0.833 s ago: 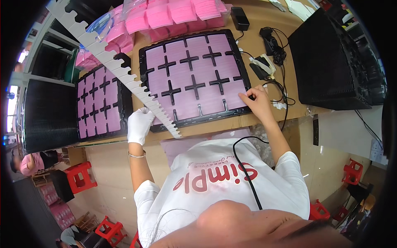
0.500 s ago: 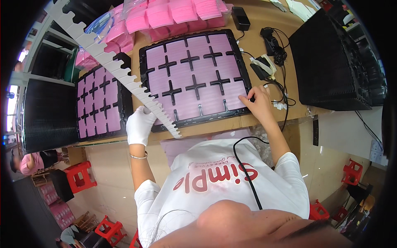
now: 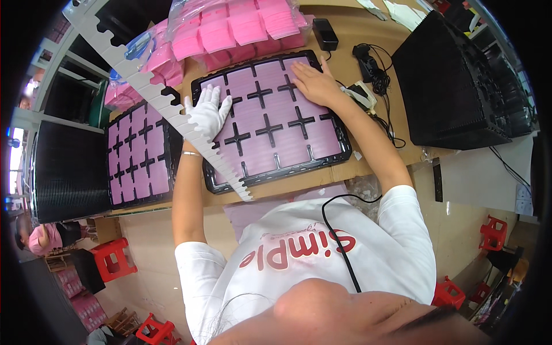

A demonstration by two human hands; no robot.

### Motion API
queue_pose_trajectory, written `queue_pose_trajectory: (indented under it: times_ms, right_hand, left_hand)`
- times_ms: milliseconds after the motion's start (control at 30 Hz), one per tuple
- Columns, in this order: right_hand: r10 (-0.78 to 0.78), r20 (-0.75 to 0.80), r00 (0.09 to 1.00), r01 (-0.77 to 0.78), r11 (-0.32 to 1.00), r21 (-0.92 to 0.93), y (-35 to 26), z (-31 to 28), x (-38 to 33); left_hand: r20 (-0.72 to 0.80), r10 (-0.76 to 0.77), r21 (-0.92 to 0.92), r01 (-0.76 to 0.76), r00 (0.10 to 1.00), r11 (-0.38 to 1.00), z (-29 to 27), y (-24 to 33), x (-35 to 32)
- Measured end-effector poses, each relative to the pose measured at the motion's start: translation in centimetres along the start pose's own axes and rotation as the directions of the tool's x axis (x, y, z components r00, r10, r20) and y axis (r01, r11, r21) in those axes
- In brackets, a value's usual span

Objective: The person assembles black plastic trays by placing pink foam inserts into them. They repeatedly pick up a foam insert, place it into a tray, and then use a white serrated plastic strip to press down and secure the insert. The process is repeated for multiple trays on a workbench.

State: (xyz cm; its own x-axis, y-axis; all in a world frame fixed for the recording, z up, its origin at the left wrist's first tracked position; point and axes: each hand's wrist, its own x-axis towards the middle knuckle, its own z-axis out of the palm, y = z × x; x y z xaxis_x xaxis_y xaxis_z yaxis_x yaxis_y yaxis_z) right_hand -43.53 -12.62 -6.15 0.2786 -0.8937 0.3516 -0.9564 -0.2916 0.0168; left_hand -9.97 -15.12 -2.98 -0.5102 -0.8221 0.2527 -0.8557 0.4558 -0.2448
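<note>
Near the counter's front edge, a black tray holds pink material between crosses. Each grip is wide, grasping nothing: gloved left hand over its left side, bare right hand toward the far right. Flat, even palms seem gentlest. Left, another tray is similarly filled; beyond, clear bags hold pink packets.

The gloved left grip hides part of the black tray, while a notched grey strip covers the glove's lower part. The right grip hides upper-right portions of the tray. The undersides of both palms cannot be seen. The top edge cuts off the bagged pink pads; a distant person is too small to make out.
</note>
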Motion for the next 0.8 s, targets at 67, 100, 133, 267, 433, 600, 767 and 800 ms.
queue_pose_trajectory:
  times_ms: [67, 100, 133, 267, 433, 600, 767, 800]
  right_hand:
    - [0.031, 0.04, 0.999, -0.028, 0.997, -0.066, 0.3, 0.1, 0.3]
    - [0.017, 0.025, 1.0, -0.016, 0.999, -0.042, 0.2, 0.0, 0.4]
    - [0.005, 0.009, 1.0, -0.005, 1.0, -0.019, 0.3, 0.0, 0.4]
    - [0.007, -0.055, 0.998, -0.01, 0.999, -0.049, 0.4, -0.2, -1.2]
    - [-0.013, 0.007, 1.0, 0.009, 0.91, 0.414, -1.6, -6.7, -6.3]
    - [-0.307, -0.033, 0.951, 0.292, 0.858, 0.422, -3.1, -9.5, -14.3]
    - [-0.263, -0.017, 0.965, 0.249, 0.889, 0.385, -3.4, -10.8, -15.5]
    - [-0.274, -0.036, 0.961, 0.269, 0.898, 0.349, -4.2, -11.3, -14.8]
  left_hand:
    - [0.226, -0.136, 0.043, 0.13, 0.964, 0.991, -1.7, -0.3, -0.2]
    - [0.306, -0.19, 0.107, 0.164, 0.933, 0.981, -2.9, 0.1, 0.2]
    - [0.215, -0.129, 0.087, 0.113, 0.968, 0.99, -2.0, -0.3, 0.1]
    - [0.153, -0.058, 0.072, 0.048, 0.986, 0.996, -1.1, -0.8, -0.6]
    - [-0.007, 0.197, -0.233, -0.193, 0.98, 0.953, -4.6, -1.0, -6.1]
    - [0.103, 0.361, -0.432, -0.285, 0.927, 0.856, -7.5, 0.5, -13.3]
    - [-0.087, 0.257, -0.432, -0.269, 0.963, 0.861, -8.6, 0.9, -15.3]
    - [-0.136, 0.3, -0.364, -0.33, 0.944, 0.871, -8.8, 1.1, -15.3]
